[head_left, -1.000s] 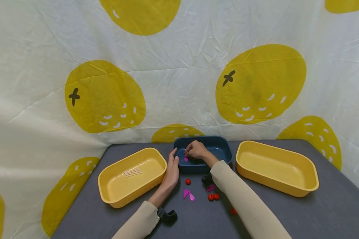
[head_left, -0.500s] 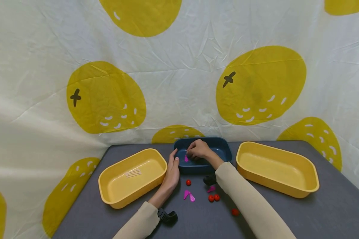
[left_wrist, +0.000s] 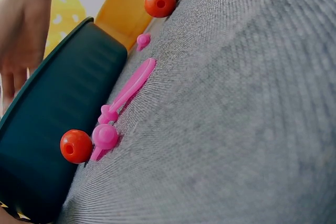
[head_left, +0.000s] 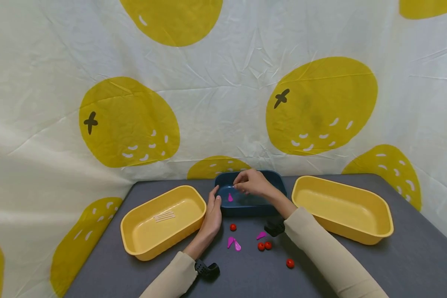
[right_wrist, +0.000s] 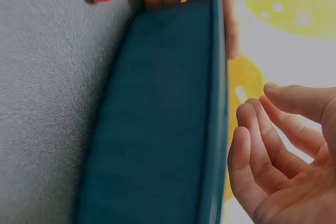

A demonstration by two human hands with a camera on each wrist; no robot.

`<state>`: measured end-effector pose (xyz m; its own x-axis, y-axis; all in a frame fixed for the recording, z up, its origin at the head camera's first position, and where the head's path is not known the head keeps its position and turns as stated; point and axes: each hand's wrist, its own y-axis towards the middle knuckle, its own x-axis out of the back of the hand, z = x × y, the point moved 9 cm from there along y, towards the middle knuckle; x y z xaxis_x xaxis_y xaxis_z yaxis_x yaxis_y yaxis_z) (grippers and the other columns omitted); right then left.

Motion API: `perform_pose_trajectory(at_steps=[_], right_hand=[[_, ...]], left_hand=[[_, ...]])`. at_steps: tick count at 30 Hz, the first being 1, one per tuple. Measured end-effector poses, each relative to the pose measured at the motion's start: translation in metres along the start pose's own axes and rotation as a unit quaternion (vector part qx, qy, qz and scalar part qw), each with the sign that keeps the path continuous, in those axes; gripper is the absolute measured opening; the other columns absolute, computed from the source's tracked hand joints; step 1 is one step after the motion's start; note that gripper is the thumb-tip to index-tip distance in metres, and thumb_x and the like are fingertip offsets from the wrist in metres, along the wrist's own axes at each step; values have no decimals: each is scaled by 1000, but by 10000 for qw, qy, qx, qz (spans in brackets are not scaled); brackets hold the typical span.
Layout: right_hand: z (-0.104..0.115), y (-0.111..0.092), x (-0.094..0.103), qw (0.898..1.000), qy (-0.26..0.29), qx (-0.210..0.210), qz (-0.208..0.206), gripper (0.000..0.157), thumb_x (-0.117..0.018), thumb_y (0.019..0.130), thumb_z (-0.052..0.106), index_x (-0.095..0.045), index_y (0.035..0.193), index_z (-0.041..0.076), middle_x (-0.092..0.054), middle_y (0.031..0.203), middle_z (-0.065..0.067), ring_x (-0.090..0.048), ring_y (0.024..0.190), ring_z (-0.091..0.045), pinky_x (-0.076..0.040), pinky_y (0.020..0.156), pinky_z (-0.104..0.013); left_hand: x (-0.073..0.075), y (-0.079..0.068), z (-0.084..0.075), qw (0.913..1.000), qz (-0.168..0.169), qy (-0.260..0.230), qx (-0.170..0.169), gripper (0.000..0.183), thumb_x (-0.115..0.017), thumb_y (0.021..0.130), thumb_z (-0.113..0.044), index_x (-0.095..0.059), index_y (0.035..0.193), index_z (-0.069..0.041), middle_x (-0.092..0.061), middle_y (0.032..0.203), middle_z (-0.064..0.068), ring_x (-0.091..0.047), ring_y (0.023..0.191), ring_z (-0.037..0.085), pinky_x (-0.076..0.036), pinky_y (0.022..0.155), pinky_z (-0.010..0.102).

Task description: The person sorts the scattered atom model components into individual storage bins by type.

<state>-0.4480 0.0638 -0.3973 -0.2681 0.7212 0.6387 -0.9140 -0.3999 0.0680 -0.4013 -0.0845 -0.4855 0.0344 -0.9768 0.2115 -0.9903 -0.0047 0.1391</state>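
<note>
My left hand (head_left: 211,215) rests against the left end of the dark blue basin (head_left: 253,210), fingers extended along its wall. Over the basin hovers my right hand (head_left: 254,182); the right wrist view shows its fingers (right_wrist: 273,150) loosely bent, thumb and index apart, with nothing between them. A pink drop-shaped piece (head_left: 230,197) lies on the basin floor, below and left of that hand. In front of the basin are a red bead with a hole (left_wrist: 76,146), a knobbed pink piece (left_wrist: 105,137) and a longer pink piece (left_wrist: 131,85).
Yellow basins stand on either side: the left one (head_left: 149,252) has several pale thin sticks (head_left: 164,216) in it, the right one (head_left: 342,229) is angled outward. On the grey table (head_left: 253,277) also lie two touching red beads (head_left: 264,246), a lone red bead (head_left: 290,263) and a pink piece (head_left: 261,235).
My right hand has risen and shifted right, away from the pink piece, which stays on the basin floor. Its fingers have loosened. The left hand keeps its place on the basin.
</note>
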Motion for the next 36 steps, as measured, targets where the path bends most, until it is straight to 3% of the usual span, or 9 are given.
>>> perform_pose_trajectory(at_steps=[5, 11, 15, 22, 28, 36], right_hand=[[15, -25, 6, 9991, -186, 381, 39, 13, -72, 97, 17, -77, 106, 9, -76, 89, -5, -70, 77, -25, -59, 69, -34], [23, -58, 7, 9949, -273, 935, 243, 11, -73, 96, 16, -77, 104, 9, -76, 91, -10, -70, 77, -26, -57, 66, -29], [20, -78, 5, 9909, -367, 1219, 435, 9, -74, 95, 16, -77, 101, 9, -76, 87, -4, -68, 73, -19, -56, 64, -26], [7, -106, -2, 9866, -393, 1314, 879, 6, -76, 94, 17, -76, 99, 14, -74, 88, 4, -64, 77, -4, -57, 74, -22], [-3, -120, -10, 9812, -546, 1406, 1204, 6, -74, 94, 14, -76, 98, 10, -75, 86, 2, -63, 77, -2, -56, 72, -23], [-17, -120, -18, 9772, -921, 1421, 1279, 6, -74, 93, 10, -76, 99, 10, -75, 89, 3, -62, 78, 1, -56, 71, -21]], left_hand=[[0, 0, 1, 10000, -19, 7, -9, 51, -29, 114, -39, -28, 163, -23, -23, 172, 6, -24, 159, 31, -16, 128, 60], [0, 0, 2, 10000, -44, 18, 60, 49, -30, 114, -38, -29, 162, -27, -24, 172, 6, -24, 159, 32, -16, 128, 61], [0, 0, 3, 10000, -56, -28, 44, 49, -30, 114, -35, -29, 162, -27, -24, 172, 6, -24, 159, 32, -15, 128, 61], [1, 0, 4, 9999, -44, -100, -6, 48, -29, 114, -33, -29, 162, -27, -23, 173, 5, -22, 159, 32, -14, 128, 61], [1, -1, 4, 10000, -22, -29, -13, 48, -29, 114, -35, -28, 162, -29, -22, 173, 4, -22, 159, 32, -14, 128, 62], [0, -1, 5, 10000, 13, -16, 14, 49, -29, 114, -38, -28, 163, -29, -22, 173, 4, -22, 159, 33, -14, 128, 63]])
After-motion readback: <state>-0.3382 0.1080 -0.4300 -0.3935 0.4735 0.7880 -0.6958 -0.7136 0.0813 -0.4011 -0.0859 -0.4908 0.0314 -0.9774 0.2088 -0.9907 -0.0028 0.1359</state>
